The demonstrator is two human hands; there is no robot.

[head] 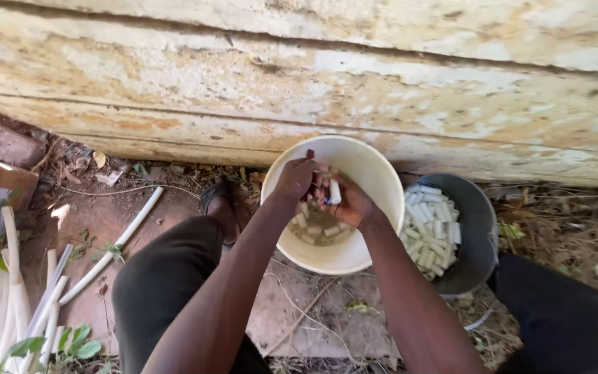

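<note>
By a peeling wall, both hands (316, 185) grip a white piece (335, 192) over the cream bucket (375, 173).

cream bucket (375, 173) | grey bucket (475, 221) | white cut pieces (432, 225) | black trousers (167, 277)

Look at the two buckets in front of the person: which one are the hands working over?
The cream bucket, left of the grey bucket. The left hand and right hand meet above it, holding a white piece; the grey one sits aside, filled with cut pieces.
</note>
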